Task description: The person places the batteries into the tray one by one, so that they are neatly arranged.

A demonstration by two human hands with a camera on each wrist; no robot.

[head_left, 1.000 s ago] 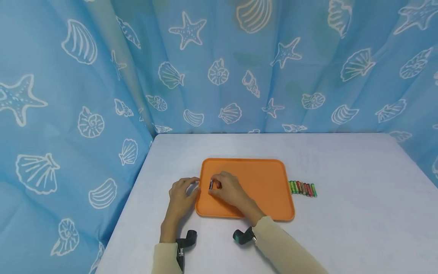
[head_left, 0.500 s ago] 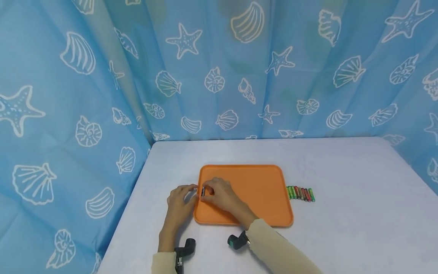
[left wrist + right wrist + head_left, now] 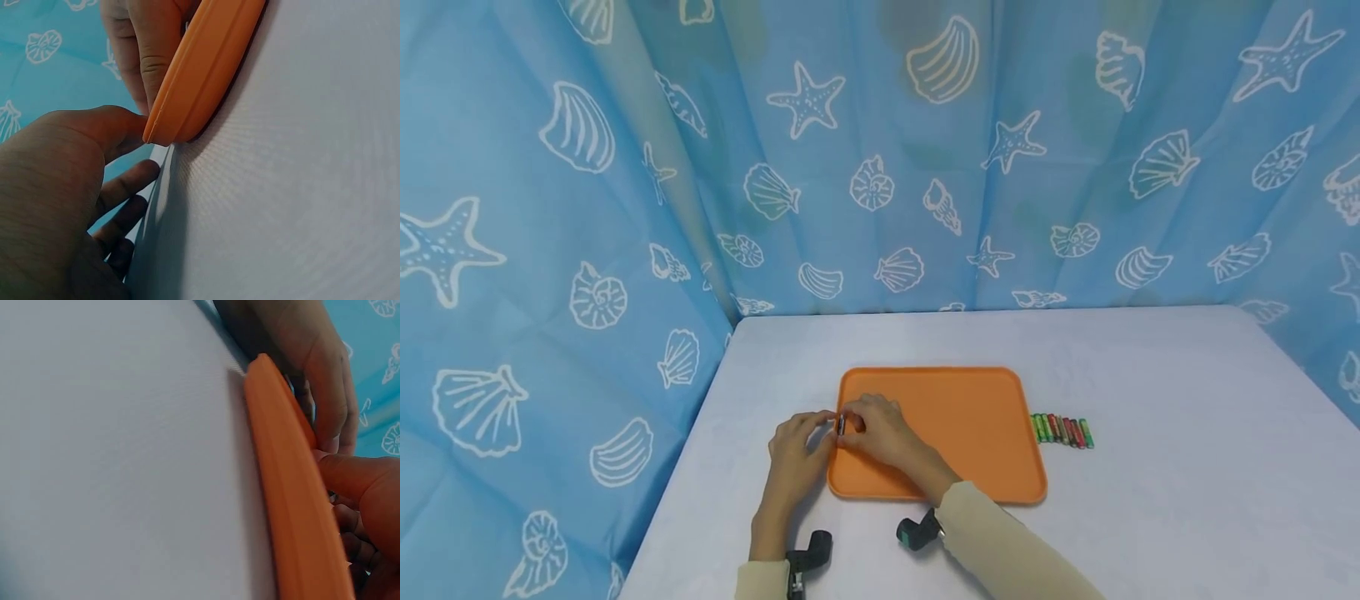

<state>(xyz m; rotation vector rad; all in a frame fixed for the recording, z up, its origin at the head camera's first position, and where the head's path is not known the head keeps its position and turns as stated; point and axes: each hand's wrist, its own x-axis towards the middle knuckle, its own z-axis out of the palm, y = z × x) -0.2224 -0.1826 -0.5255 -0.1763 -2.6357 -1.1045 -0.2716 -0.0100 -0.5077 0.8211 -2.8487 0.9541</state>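
My right hand point(image 3: 883, 429) pinches a small dark battery point(image 3: 841, 425) by its two ends, thumb at the near end and forefinger at the far end. The battery stands lengthwise just inside the left rim of an orange tray point(image 3: 955, 429). Beside that rim is my left hand point(image 3: 793, 454), its thumb and forefinger spread apart, their tips right at the tray's edge. In the left wrist view, the left thumb point(image 3: 119, 128) meets the rim while the other fingers hang loosely below. The tray wall hides the battery in both wrist views.
Several green and red batteries point(image 3: 1062, 431) lie side by side in a row against the tray's right edge. A white cloth point(image 3: 1187, 467) covers the table. Blue shell-patterned curtains point(image 3: 865, 167) hang behind it and at the left.
My right hand has carried the battery left across the tray to its left rim, close to the left fingertips. The left hand has stayed at the rim. The head view has tilted up slightly.
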